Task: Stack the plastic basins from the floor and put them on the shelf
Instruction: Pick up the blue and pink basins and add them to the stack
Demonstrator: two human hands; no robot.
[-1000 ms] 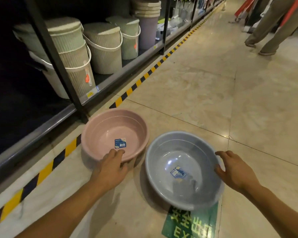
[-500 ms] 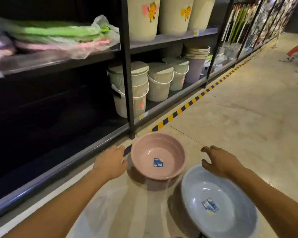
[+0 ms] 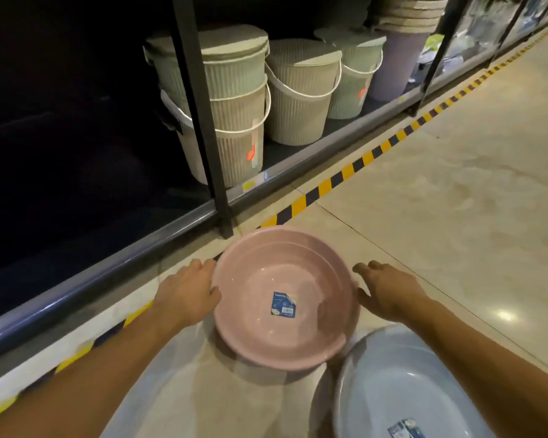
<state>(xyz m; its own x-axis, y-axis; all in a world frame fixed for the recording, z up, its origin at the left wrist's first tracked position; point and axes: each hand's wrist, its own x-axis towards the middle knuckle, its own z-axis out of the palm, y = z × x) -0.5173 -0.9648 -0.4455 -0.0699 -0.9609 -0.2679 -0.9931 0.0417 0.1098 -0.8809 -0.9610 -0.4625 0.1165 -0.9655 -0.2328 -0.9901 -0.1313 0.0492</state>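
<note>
Nothing is stacked yet: pink basin (image 3: 285, 298) mid-frame, blue basin (image 3: 393, 384) lower right (both on the floor). Left hand (image 3: 187, 292), loosely open, touches the pink rim; right hand (image 3: 388, 294) is spread just beside it; the shelf (image 3: 108, 273) comes last

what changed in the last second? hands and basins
The right hand left the grey-blue basin and moved across to the right rim of the pink basin, fingers open. The left hand shifted from that basin's near rim to its left rim, touching it; grip unclear. Both basins stayed on the floor, side by side, unstacked.
</note>
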